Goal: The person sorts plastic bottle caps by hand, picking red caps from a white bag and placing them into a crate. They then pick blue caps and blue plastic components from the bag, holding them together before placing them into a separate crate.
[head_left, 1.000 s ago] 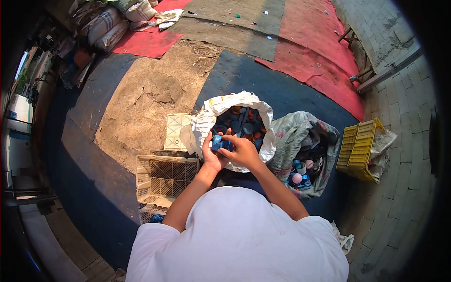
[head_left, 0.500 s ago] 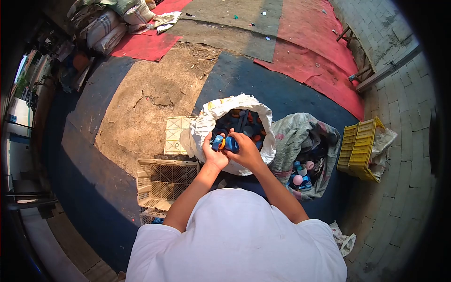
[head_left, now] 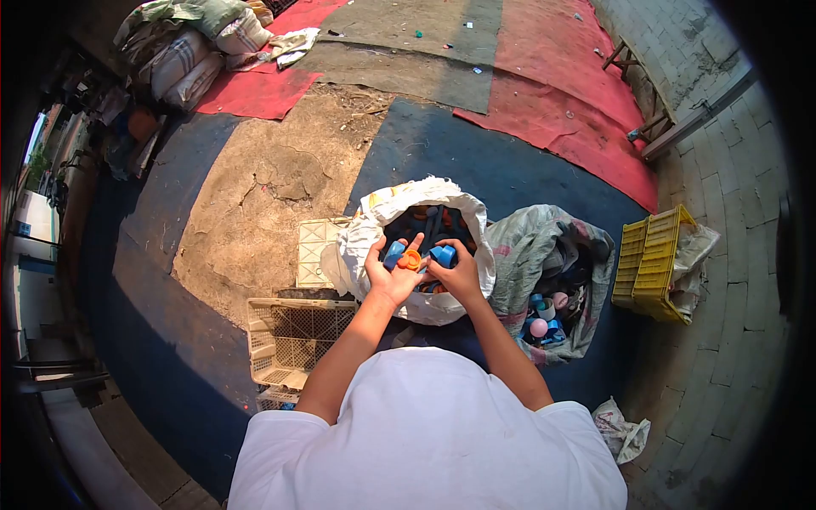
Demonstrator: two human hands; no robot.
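Note:
My left hand (head_left: 389,282) is palm up over the mouth of a white woven sack (head_left: 357,246). An orange plastic cap (head_left: 410,259) and a blue plastic cap (head_left: 394,252) rest in it, fingers partly curled around them. Close beside it, my right hand (head_left: 461,279) grips another blue plastic cap (head_left: 443,255) between thumb and fingers. Dark, blue and orange plastic pieces (head_left: 438,223) fill the sack below; my hands hide part of them.
Right of the white sack, a grey-green sack (head_left: 518,234) holds mixed plastic pieces, some pink and blue. A yellow crate (head_left: 639,263) stands by the block wall (head_left: 722,314). At left are a beige crate (head_left: 276,340) and a flat cream panel (head_left: 316,255). Stuffed sacks (head_left: 183,64) lie far left.
My hands have moved slightly apart. My right hand has shifted right with a blue cap, and the orange cap in my left palm shows more fully.

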